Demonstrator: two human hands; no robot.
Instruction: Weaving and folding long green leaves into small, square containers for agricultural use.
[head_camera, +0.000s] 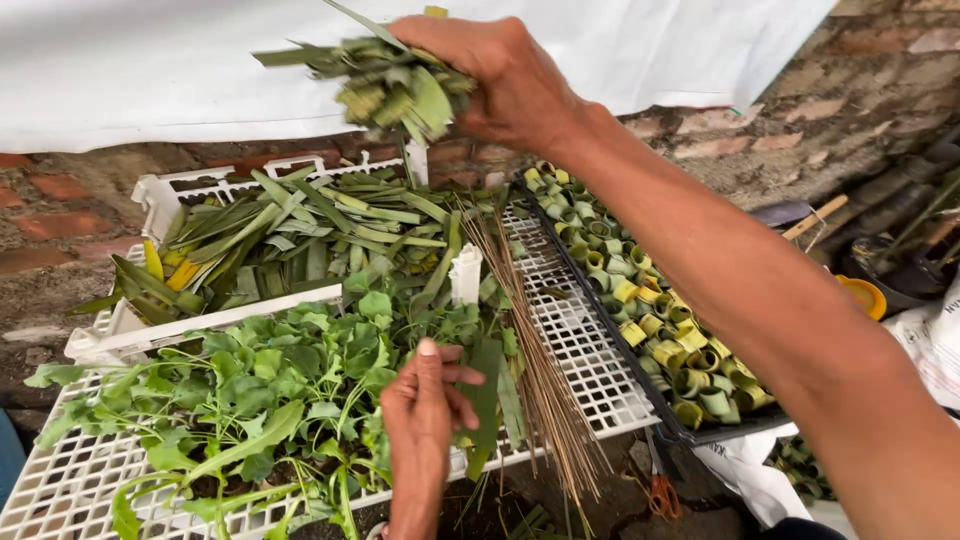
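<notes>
the right hand (510, 75) is raised at the far middle of the scene, its grip closed around a bunch of green leaf strips (395, 90), which looks blurred. the left hand (425, 420) rests low and near, its grip pinching a long green leaf (487, 400) between thumb and fingers, over the white plastic crate (70, 480). leafy green seedlings (250, 400) spread across the near left of that crate. cut leaf strips (300, 230) fill a second white crate (160, 195) farther back. a bundle of thin brown sticks (530, 370) lies just right of the left hand. on the right, a black tray (600, 315) holds rows of rolled leaf cups (650, 320).
</notes>
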